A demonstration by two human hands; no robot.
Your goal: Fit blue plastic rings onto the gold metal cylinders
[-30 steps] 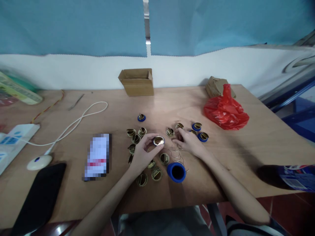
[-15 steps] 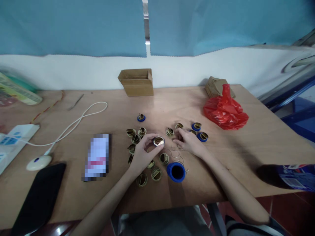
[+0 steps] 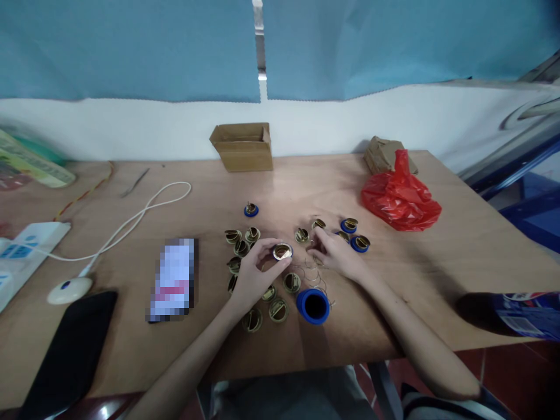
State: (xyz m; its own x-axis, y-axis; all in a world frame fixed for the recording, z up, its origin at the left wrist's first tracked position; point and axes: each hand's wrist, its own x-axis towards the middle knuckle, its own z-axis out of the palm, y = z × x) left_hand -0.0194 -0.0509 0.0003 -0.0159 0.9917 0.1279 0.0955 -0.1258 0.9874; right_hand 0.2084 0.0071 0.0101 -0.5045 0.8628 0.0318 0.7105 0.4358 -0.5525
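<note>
My left hand (image 3: 260,268) pinches a round, shiny metal-rimmed disc (image 3: 282,251) between thumb and fingers, just above the table. To its right, my right hand (image 3: 335,251) is low over the table with curled fingers; what they grip, if anything, is too small to make out. Thin wire rings (image 3: 312,271) lie scattered beside and below that hand. Several gold-coloured round pieces with a bar across them, such as one piece (image 3: 278,310), surround my left hand, which hides some of them. Similar pieces on blue rims (image 3: 360,244) sit right of my right hand. A blue hollow cylinder (image 3: 313,306) stands nearer me.
At the back stand an open cardboard box (image 3: 247,154), a brown package (image 3: 385,153) and a red plastic bag (image 3: 401,201). On the left are a phone (image 3: 172,280), a black slab (image 3: 72,350), a white cable (image 3: 131,219) and a power strip (image 3: 32,251). A dark bottle (image 3: 511,315) lies right.
Little differs. My right hand's fingers have shifted very slightly; my left hand holds the same disc in the same place.
</note>
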